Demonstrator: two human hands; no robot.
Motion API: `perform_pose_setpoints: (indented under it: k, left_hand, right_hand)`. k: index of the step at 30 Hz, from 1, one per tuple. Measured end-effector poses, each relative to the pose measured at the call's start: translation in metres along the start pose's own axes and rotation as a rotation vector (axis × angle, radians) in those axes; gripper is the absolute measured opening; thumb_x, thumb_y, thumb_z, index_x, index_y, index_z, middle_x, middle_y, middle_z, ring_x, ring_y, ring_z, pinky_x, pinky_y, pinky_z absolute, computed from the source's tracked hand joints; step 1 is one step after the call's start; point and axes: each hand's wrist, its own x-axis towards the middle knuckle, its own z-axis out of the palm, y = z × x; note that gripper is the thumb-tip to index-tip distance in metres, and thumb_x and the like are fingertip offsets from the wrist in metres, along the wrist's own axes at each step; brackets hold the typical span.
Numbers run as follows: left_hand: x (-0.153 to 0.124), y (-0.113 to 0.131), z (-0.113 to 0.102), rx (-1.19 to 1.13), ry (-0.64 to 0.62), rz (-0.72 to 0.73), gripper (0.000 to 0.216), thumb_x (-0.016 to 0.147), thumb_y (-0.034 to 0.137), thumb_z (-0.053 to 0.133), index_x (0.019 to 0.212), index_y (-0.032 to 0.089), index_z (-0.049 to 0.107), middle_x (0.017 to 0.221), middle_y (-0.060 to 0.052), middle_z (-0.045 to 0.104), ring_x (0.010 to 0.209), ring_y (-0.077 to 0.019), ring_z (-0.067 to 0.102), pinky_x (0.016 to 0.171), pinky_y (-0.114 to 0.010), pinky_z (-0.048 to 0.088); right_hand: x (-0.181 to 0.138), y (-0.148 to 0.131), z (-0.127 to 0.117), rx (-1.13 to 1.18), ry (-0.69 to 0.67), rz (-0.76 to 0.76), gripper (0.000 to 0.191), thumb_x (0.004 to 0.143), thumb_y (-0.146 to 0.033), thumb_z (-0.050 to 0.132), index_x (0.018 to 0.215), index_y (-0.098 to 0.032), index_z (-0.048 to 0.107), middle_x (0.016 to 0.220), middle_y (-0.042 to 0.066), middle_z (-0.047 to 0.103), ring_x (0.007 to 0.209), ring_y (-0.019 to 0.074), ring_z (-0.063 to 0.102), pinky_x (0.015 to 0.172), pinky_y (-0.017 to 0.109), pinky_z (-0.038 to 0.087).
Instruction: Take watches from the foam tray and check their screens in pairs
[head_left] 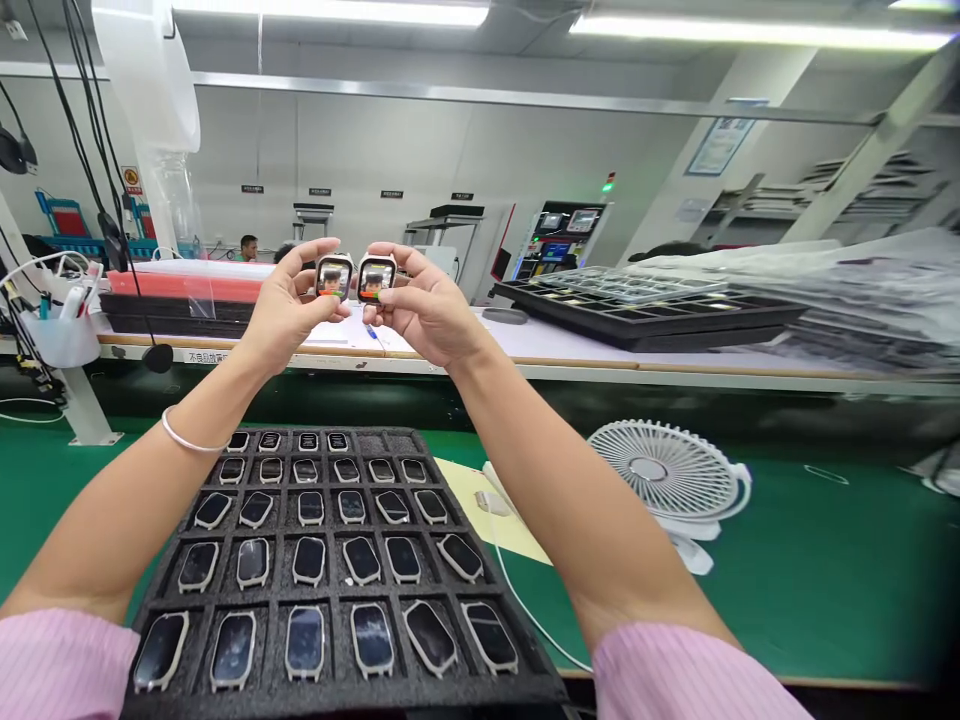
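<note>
Each grip [281, 308] around one watch [334, 278]

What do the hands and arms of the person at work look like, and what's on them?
Left hand and right hand are ungloved. A thin white bangle circles the left forearm; no band shows on the right. The left sleeve and right sleeve are pink with fine stripes.
</note>
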Motion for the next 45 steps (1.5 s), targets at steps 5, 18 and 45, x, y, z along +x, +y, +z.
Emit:
perform_pose_setpoints:
  k: [5,18,45]
  left_hand:
    - [-0.002,0.008,0.003,-0.001,0.019,0.004,0.060,0.068,0.010,0.071,0.124,0.023,0.056,0.092,0.001,0.065,0.071,-0.0124,0.066,0.073,-0.028,0.056]
    - [-0.084,-0.037,0.004,-0.056,0.018,-0.305,0.056,0.067,0.015,0.075,0.120,0.020,0.057,0.091,0.000,0.067,0.067,-0.0115,0.067,0.067,-0.026,0.057]
    - [-0.163,-0.113,-0.004,-0.117,0.068,-0.784,0.046,0.071,0.019,0.077,0.113,0.017,0.058,0.091,-0.001,0.071,0.063,-0.0129,0.072,0.063,-0.024,0.060]
  right_hand:
    - [-0.003,-0.007,0.004,-0.030,0.039,0.008,0.064,0.070,-0.024,0.079,0.128,-0.025,0.052,0.104,0.002,0.063,0.078,0.0148,0.064,0.071,0.030,0.055]
    - [-0.072,0.066,0.026,0.177,0.085,0.231,0.055,0.069,-0.017,0.076,0.119,-0.025,0.053,0.089,-0.003,0.067,0.067,0.0122,0.067,0.065,0.026,0.053]
    - [-0.146,0.164,0.037,0.461,0.154,0.614,0.049,0.069,-0.013,0.070,0.116,-0.022,0.059,0.092,0.000,0.072,0.074,0.0159,0.073,0.071,0.029,0.057]
